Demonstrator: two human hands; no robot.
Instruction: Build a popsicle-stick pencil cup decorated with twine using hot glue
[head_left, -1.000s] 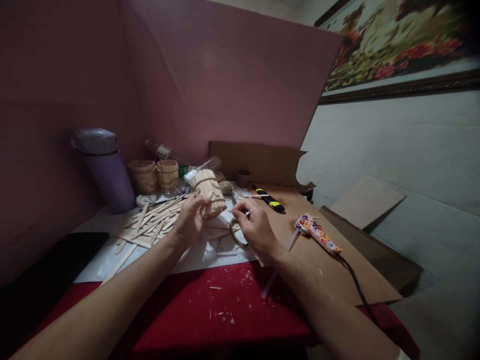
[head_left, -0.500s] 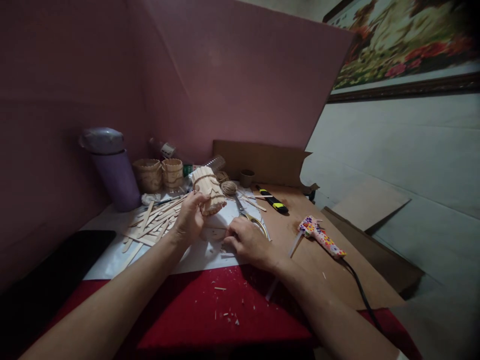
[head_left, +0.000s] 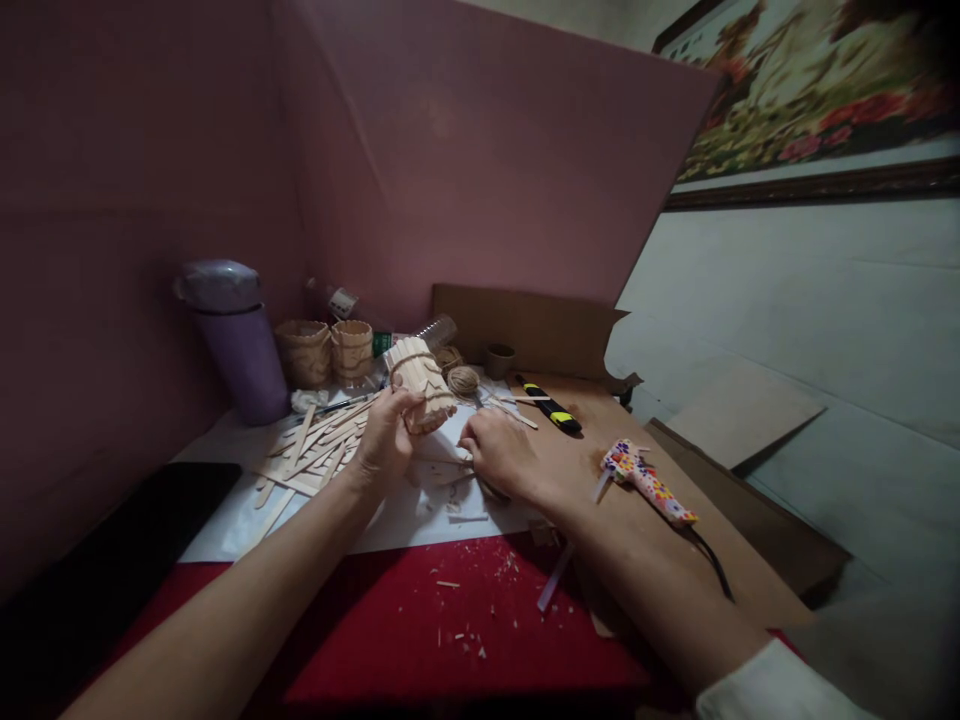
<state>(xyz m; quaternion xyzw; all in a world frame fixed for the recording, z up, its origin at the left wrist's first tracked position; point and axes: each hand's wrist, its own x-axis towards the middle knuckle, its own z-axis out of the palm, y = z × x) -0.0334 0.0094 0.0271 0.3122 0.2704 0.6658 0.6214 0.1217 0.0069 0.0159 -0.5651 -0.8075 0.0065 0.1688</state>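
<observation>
My left hand (head_left: 390,435) is closed around a small cup of craft sticks (head_left: 421,385), which has twine bands around it and is tilted over the white paper. To its right, my right hand (head_left: 496,452) hovers with curled fingers low over the paper. Whatever those fingers hold, if anything, is hidden. The scissors seen earlier are now mostly covered by this hand. Just behind the cup sits a ball of twine (head_left: 463,382). Loose craft sticks (head_left: 322,440) lie in a heap to the left of my left hand.
Two finished-looking stick cups (head_left: 352,352) stand at the back beside a purple tumbler (head_left: 244,350). On the brown board at right lie a black-and-yellow utility knife (head_left: 553,408) and a flowered glue gun (head_left: 651,484) with its cord. Wood scraps dot the red cloth (head_left: 360,620).
My right hand has moved up and slightly right, across the scissors, uncovering scraps on the paper. My left hand keeps hold of the cup. The view has shifted slightly.
</observation>
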